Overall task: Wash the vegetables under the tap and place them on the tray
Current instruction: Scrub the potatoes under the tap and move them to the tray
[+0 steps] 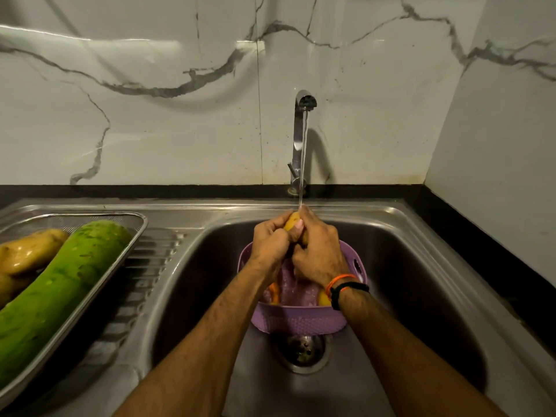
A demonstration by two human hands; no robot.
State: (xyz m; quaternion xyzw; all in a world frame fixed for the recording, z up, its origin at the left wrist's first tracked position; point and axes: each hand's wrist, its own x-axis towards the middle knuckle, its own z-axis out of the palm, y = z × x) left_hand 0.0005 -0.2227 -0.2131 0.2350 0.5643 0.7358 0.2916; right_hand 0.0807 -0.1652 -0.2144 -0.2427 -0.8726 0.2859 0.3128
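Note:
Under the running tap (301, 124), my left hand (270, 242) and my right hand (320, 254) both grip a yellowish potato (292, 221), mostly hidden by the fingers. The water stream lands on it. Below my hands a purple basket (296, 322) sits in the sink (421, 284) with orange and yellow vegetables partly visible inside. On the draining board to the left, a steel mesh tray (132, 242) holds a long green gourd (57, 293) and wet potatoes (30, 249).
The sink drain (302, 349) lies just in front of the basket. A black counter edge (481, 236) runs behind and to the right of the sink. Marble-patterned wall tiles rise behind the tap.

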